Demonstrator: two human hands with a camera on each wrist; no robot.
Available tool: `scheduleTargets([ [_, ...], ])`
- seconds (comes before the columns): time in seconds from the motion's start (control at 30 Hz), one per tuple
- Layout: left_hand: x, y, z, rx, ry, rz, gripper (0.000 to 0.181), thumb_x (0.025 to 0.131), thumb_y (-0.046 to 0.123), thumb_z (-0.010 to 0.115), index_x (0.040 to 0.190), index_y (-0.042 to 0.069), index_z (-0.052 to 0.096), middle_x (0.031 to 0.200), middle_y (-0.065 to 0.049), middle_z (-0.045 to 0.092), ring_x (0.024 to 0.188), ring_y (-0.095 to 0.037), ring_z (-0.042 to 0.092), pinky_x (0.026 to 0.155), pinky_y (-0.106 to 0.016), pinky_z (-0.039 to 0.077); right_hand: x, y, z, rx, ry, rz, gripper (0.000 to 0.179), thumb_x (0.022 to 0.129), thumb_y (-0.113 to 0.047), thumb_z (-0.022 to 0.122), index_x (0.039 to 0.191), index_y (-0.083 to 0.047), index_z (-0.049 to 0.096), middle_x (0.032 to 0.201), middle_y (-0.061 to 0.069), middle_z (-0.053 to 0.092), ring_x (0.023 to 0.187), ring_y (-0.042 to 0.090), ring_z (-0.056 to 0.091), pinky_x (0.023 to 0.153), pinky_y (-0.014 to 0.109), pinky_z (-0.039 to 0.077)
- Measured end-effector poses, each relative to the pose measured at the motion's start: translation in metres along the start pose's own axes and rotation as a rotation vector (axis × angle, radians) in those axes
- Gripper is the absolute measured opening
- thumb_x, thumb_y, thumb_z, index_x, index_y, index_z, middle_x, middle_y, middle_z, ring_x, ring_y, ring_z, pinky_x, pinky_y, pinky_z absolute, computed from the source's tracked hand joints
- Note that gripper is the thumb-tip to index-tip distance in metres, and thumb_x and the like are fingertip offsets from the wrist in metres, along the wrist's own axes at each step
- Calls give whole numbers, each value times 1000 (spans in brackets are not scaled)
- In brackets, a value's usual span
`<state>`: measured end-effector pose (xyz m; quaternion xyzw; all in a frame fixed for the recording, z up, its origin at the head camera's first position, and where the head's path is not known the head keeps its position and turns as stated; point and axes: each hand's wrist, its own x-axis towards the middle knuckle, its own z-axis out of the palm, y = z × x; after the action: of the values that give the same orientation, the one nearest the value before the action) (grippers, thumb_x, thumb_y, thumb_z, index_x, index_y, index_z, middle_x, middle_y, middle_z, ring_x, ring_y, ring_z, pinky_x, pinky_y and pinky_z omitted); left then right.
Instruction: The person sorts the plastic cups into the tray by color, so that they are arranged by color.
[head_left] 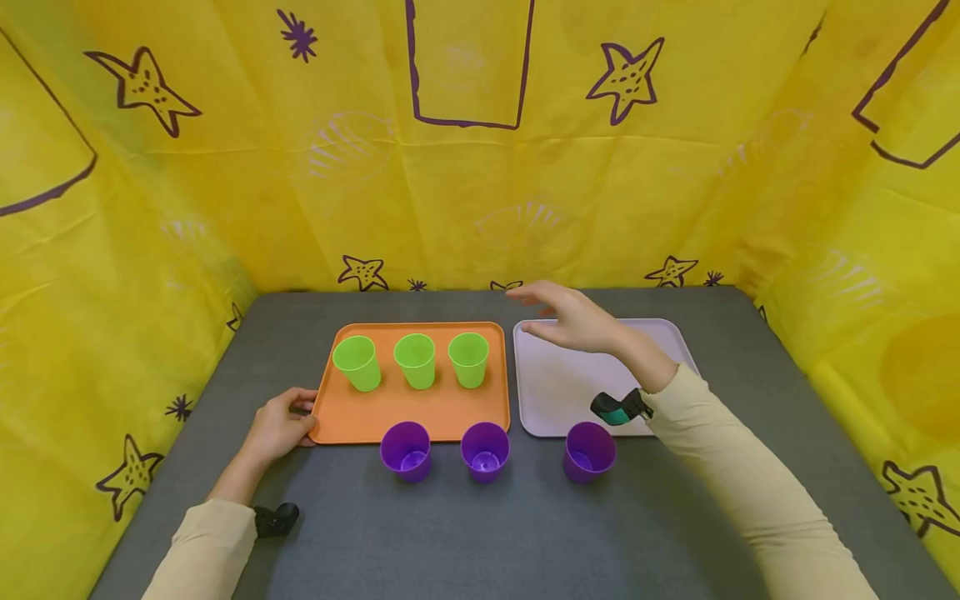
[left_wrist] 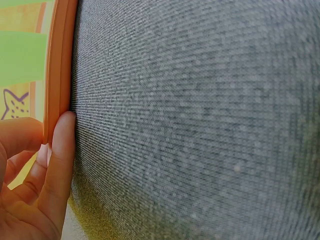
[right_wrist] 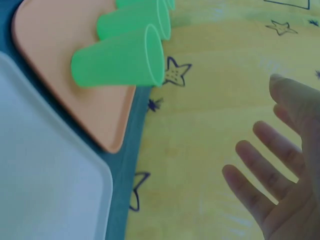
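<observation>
My left hand (head_left: pixel 276 425) grips the left edge of an orange tray (head_left: pixel 360 419) near its front corner. In the left wrist view, thumb and fingers (left_wrist: pixel 61 142) lie on either side of the tray's rim (left_wrist: pixel 60 65). Three green cups (head_left: pixel 418 367) stand upright in a row on this tray. My right hand (head_left: pixel 573 318) hovers over the back of a pale lilac tray (head_left: pixel 555 392), holding nothing. Its fingers (right_wrist: pixel 262 170) are spread and loosely extended in the right wrist view, apart from the nearest green cup (right_wrist: pixel 115 60).
Three purple cups stand upright along the front of the trays: a left one (head_left: pixel 406 454), a middle one (head_left: pixel 485 454) and a right one (head_left: pixel 588 454). Everything sits on a grey table (head_left: pixel 420 542). Yellow cloth (head_left: pixel 465 208) with drawn starfish encloses the back and sides.
</observation>
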<state>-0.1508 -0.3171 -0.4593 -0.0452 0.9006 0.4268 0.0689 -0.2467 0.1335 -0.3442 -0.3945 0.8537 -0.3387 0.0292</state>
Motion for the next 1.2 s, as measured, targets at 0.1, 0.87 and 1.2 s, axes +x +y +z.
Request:
scheduleTargets([
  [0.1,-1,1,-1,-2,-1,4,45,81,-1,56,125,-7,47,106,-24,52,77,-21,64,53,-30,56,-13,2,-9,-49,48,5,51,86,-14,64,133,-10,46,128,9,51,114,26,52,90,39,49],
  [0.87,-2,-1,-1,-7,-8,9,46,82,0,58,125,-8,47,105,-25,52,74,-20,64,54,-29,56,-126,29,-31,-162,432,174,51,81,-1,67,129,-7,51,118,8,56,104,21,56,82,25,52],
  [1.2,-1,-2,0,3,-9,13,45,82,-1,58,125,-7,47,104,-24,52,75,-20,63,53,-29,56,-179,48,-27,-133,536,304,50,80,2,66,128,-4,51,117,15,54,98,-18,44,78,-2,38],
])
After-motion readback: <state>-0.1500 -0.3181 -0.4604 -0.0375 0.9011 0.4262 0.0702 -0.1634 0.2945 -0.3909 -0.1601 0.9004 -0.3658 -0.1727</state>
